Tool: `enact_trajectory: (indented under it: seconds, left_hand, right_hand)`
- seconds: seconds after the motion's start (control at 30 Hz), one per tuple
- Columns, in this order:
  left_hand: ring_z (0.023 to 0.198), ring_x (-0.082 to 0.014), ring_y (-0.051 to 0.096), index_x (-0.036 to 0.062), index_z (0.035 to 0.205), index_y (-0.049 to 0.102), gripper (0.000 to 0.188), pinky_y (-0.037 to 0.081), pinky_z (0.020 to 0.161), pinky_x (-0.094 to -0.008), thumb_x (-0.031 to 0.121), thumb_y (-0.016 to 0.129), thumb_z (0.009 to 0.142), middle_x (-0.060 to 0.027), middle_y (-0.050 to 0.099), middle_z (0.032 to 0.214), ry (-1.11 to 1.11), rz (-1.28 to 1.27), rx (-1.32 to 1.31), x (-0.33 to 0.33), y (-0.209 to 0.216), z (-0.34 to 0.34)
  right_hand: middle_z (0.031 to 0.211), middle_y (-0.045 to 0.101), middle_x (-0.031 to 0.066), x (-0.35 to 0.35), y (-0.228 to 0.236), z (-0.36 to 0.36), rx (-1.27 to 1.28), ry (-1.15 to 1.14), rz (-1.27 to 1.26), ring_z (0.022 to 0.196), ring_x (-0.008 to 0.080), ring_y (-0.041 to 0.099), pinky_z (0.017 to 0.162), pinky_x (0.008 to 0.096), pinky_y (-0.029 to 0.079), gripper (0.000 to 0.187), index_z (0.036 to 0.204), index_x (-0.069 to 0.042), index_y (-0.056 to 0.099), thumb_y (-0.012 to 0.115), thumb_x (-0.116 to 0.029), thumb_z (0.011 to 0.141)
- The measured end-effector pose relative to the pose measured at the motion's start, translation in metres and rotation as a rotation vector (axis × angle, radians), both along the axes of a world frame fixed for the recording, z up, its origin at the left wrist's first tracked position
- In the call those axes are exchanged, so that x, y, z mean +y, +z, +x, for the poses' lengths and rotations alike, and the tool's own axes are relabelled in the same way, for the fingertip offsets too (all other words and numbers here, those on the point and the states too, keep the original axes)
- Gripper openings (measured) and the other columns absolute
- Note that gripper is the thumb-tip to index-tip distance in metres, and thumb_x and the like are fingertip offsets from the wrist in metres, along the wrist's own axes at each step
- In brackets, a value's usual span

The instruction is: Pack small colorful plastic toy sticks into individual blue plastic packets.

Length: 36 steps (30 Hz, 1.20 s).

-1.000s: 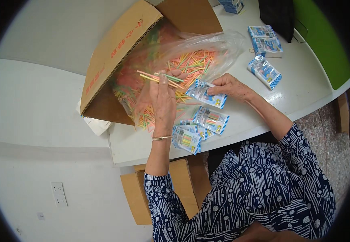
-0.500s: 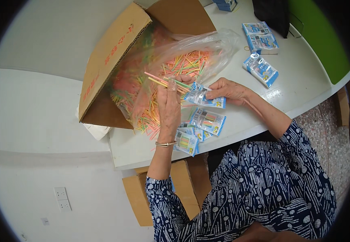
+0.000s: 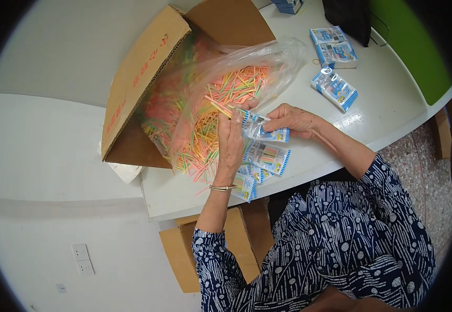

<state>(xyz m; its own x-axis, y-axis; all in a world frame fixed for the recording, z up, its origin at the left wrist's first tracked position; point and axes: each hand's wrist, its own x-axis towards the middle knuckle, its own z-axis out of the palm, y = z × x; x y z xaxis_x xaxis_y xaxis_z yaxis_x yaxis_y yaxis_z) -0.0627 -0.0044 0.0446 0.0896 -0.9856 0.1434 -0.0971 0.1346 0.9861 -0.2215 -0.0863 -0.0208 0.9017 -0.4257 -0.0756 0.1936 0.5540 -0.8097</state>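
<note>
Between the finger and thumb of my left hand (image 3: 230, 140) is a small bunch of thin pastel sticks (image 3: 219, 108), pink, yellow and green. They point into the mouth of a clear and blue packet (image 3: 274, 136). My right hand (image 3: 297, 122) pinches that packet near its right side, thumb on top. How deep the sticks reach inside is hidden by the fingers and the print. Just below, several packets with sticks in them (image 3: 267, 157) lie overlapping on the table, partly behind my left wrist.
A cardboard box (image 3: 145, 78) lies on its side at the left, with a clear plastic bag (image 3: 283, 54) of loose sticks (image 3: 239, 83) spilling out. Flat packets (image 3: 338, 49) are stacked at the far right of the white table (image 3: 387, 99), another packet (image 3: 335, 89) nearer. A black bag (image 3: 348, 18) sits behind.
My left hand has moved right, toward the packet, and the sticks now stick out less on its left side. My right hand has stayed nearly in place, still pinching the packet.
</note>
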Motion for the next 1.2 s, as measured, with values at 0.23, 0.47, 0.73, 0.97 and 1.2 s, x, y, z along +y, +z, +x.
enact_trajectory:
  seconds: [0.23,0.47,0.73,0.97,1.2]
  left_hand:
    - [0.115,-0.0200,0.051,0.0043,0.116,0.043,0.026,0.043,0.095,-0.0334,0.024,0.040,0.099,-0.0167,0.054,0.123,-0.012,0.017,0.055,-0.004,-0.007,0.006]
    - [0.102,-0.0127,0.052,0.0062,0.121,0.039,0.029,0.043,0.090,-0.0292,0.022,0.045,0.098,-0.0082,0.053,0.114,-0.006,-0.026,-0.042,-0.009,-0.017,0.024]
    - [0.102,-0.0119,0.049,0.0043,0.126,0.034,0.038,0.042,0.088,-0.0274,0.020,0.050,0.096,-0.0080,0.049,0.114,-0.044,-0.046,-0.136,-0.015,-0.031,0.037]
    - [0.094,-0.0103,0.055,-0.0018,0.123,0.043,0.035,0.044,0.082,-0.0232,0.010,0.054,0.092,-0.0081,0.058,0.107,0.024,-0.003,-0.108,-0.015,-0.019,0.035]
    - [0.079,-0.0073,0.058,-0.0033,0.110,0.057,0.022,0.048,0.070,-0.0219,0.005,0.057,0.090,-0.0041,0.063,0.093,0.012,-0.100,-0.226,-0.018,-0.018,0.027]
  right_hand:
    - [0.097,0.068,0.0084,-0.004,-0.009,0.006,-0.009,-0.078,-0.031,0.085,0.0107,0.064,0.078,0.0250,0.050,0.031,0.107,0.004,0.064,0.067,-0.016,0.083]
    - [0.098,0.068,0.0077,-0.007,-0.013,0.011,-0.051,-0.133,-0.026,0.086,0.0105,0.064,0.079,0.0243,0.051,0.034,0.108,0.002,0.063,0.065,-0.025,0.087]
    - [0.099,0.067,0.0061,-0.012,-0.018,0.015,-0.065,-0.155,-0.026,0.087,0.0093,0.063,0.078,0.0243,0.050,0.035,0.110,0.001,0.063,0.063,-0.027,0.089]
    - [0.099,0.066,0.0054,-0.013,-0.017,0.014,-0.080,-0.202,-0.023,0.087,0.0085,0.061,0.078,0.0238,0.049,0.031,0.108,0.001,0.063,0.059,-0.025,0.092]
    - [0.101,0.067,0.0061,-0.015,-0.020,0.010,-0.082,-0.185,-0.128,0.090,0.0089,0.061,0.082,0.0239,0.047,0.033,0.110,0.002,0.062,0.060,-0.024,0.090]
